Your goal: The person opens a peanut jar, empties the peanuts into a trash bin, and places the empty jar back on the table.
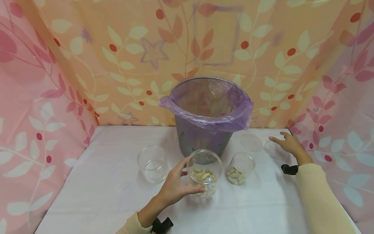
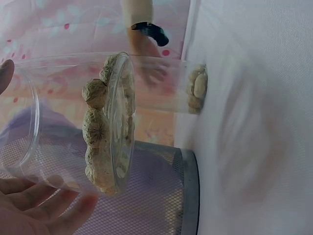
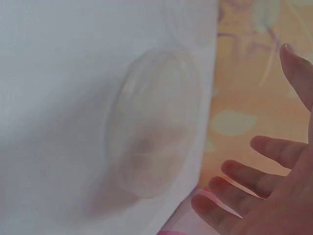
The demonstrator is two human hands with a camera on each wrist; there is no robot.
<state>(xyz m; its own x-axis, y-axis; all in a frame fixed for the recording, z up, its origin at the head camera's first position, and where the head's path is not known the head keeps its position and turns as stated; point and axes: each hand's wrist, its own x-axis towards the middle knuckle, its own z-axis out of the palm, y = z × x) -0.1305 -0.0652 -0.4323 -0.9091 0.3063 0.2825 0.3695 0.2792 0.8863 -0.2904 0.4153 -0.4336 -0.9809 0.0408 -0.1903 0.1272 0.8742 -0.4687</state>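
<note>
My left hand grips a clear plastic jar from its left side, fingers behind and thumb in front. Peanuts lie on the bottom of that jar, which is held a little off the table in the left wrist view. Its top has no lid on. At the right, my right hand hovers with spread fingers, holding nothing. Below it a round clear lid lies flat on the cloth. A second clear lid lies just left of that one.
A smaller clear jar with peanuts stands right of the held jar. On the left stands another clear jar with no peanuts visible in it. Behind them is a mesh bin lined with a purple bag. Patterned cloth walls enclose the white table.
</note>
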